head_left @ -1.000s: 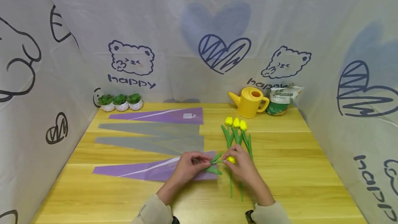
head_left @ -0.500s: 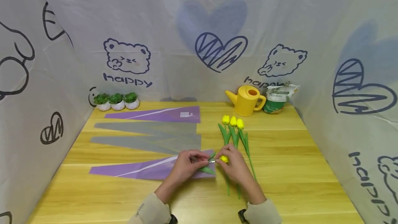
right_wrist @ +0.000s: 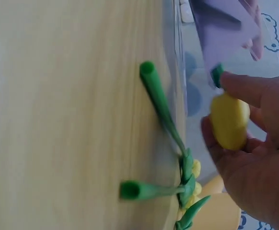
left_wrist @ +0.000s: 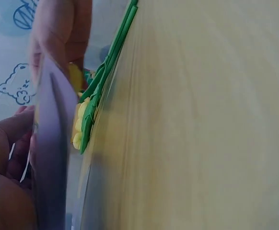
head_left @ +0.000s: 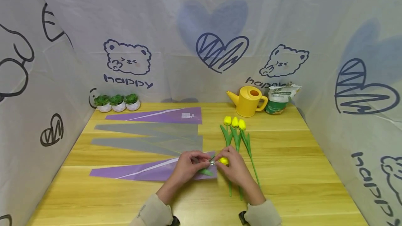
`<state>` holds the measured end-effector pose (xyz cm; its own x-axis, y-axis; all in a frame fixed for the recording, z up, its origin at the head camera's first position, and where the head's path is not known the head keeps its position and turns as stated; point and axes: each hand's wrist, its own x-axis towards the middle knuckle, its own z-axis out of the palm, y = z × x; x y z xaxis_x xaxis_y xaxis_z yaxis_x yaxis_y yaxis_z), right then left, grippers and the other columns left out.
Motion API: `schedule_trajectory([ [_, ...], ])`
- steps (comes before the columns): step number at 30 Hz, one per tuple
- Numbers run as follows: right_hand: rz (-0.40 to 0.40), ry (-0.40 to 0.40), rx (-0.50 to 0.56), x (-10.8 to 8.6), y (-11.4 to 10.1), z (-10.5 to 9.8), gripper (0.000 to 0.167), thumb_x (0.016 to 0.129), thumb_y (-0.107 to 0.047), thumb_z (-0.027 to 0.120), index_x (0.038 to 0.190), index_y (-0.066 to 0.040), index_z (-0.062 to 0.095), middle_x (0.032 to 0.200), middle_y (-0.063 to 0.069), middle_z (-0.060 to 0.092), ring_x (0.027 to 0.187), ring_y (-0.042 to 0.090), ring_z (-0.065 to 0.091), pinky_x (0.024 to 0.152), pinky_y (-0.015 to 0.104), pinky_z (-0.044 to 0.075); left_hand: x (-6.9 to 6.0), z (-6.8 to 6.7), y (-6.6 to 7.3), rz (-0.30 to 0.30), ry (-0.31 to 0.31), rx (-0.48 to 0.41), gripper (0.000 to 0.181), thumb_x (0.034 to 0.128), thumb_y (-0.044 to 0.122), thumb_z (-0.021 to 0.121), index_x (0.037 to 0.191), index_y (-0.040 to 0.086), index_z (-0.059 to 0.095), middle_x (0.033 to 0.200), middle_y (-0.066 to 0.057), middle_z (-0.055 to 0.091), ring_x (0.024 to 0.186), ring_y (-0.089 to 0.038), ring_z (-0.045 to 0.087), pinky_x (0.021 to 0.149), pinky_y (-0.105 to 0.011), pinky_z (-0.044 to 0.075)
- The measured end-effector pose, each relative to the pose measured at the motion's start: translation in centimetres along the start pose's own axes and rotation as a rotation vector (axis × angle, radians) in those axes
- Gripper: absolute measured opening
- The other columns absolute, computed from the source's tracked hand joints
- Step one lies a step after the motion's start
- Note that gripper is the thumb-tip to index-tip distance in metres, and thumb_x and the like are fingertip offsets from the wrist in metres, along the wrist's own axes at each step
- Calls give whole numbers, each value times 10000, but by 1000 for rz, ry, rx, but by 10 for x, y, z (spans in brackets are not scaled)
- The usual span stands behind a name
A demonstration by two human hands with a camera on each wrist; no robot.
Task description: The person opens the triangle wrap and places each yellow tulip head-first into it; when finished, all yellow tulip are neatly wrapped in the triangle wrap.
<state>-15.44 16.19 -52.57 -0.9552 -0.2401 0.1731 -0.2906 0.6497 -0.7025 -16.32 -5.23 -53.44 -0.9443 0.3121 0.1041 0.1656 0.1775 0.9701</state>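
Observation:
Near the front, a purple wrapper (head_left: 141,172) lies lengthwise. At its wide right end the left hand (head_left: 190,166) pinches it; in the left wrist view the purple film (left_wrist: 55,143) rises beside the left hand (left_wrist: 7,172). The right hand (head_left: 235,168) pinches a yellow tulip just below its bloom (head_left: 224,160), bloom to the right. One green leaf (head_left: 205,172) shows at the wrapper's end; the stem is mostly hidden. In the right wrist view the bloom (right_wrist: 229,120) sits between the right hand's (right_wrist: 264,153) thumb and fingers, close to the purple film (right_wrist: 226,33).
Three yellow tulips (head_left: 235,122) lie beyond and partly under the right hand. Behind the left hand are two grey wrappers (head_left: 147,144) and another purple one (head_left: 166,115). Along the back stand potted succulents (head_left: 117,103), a yellow watering can (head_left: 247,102) and a green-white bag (head_left: 279,99).
The right hand has moved left with the tulip, bringing the bloom closer to the left hand. Less of the leaves shows at the wrapper's end. The head view has shifted slightly.

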Motion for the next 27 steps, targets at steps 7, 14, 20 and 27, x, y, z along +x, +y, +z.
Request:
schedule_trajectory([
  [7, 13, -68, -2, -3, 16, -6, 224, 908, -132, 804, 1127, -129, 758, 1101, 12, 666, 1004, 177, 619, 891, 360, 521, 0, -3, -6, -20, 14, 41, 135, 885, 103, 820, 1018, 85, 819, 933, -91, 784, 750, -69, 655, 658, -189, 508],
  [14, 47, -121, 43, -5, 22, -18, 277, 914, -103, 792, 1184, -66, 742, 1139, 41, 715, 1060, 227, 670, 930, 400, 565, 2, -2, -6, -35, 21, 33, 146, 886, 78, 813, 1031, 65, 817, 935, -93, 784, 764, -78, 654, 676, -194, 511],
  [20, 60, -128, 33, -3, 22, -20, 194, 895, -89, 807, 1086, -108, 779, 1047, 4, 713, 848, 151, 572, 730, 248, 472, 0, -1, -4, -36, 22, 14, 148, 882, 70, 814, 1030, 70, 818, 936, -111, 782, 759, -93, 649, 666, -192, 504],
  [27, 101, -118, 71, -3, 20, -20, 178, 907, -99, 799, 1082, -129, 780, 1048, -12, 715, 831, 139, 542, 724, 248, 455, -2, -1, -2, -30, 25, -10, 156, 888, 70, 807, 1042, 51, 812, 964, -136, 779, 774, -143, 665, 663, -195, 506],
])
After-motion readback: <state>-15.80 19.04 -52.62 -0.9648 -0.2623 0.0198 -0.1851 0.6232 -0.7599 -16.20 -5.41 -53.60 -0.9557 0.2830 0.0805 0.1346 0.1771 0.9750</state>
